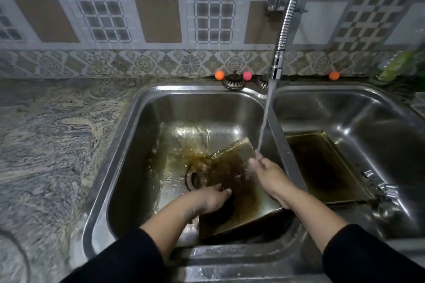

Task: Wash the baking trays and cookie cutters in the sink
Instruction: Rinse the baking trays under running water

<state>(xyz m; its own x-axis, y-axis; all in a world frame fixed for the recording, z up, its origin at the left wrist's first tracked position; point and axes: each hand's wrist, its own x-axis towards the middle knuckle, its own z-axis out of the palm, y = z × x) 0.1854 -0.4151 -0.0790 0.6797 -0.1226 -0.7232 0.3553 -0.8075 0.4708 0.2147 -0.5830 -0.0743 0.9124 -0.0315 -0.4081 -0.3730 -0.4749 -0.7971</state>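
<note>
Stained baking tray (pixel 239 190) is held tilted in left sink basin (pixel 142 167), centre frame. Left hand (pixel 212 199) presses a dark scrubber; right hand (pixel 269 174) grips tray's edge under tap stream (pixel 266 117).

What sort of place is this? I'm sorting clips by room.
Most likely a home kitchen: a steel double-bowl sink set in a stone counter, a flexible tap running onto a stained baking tray, and patterned wall tiles behind.
</note>
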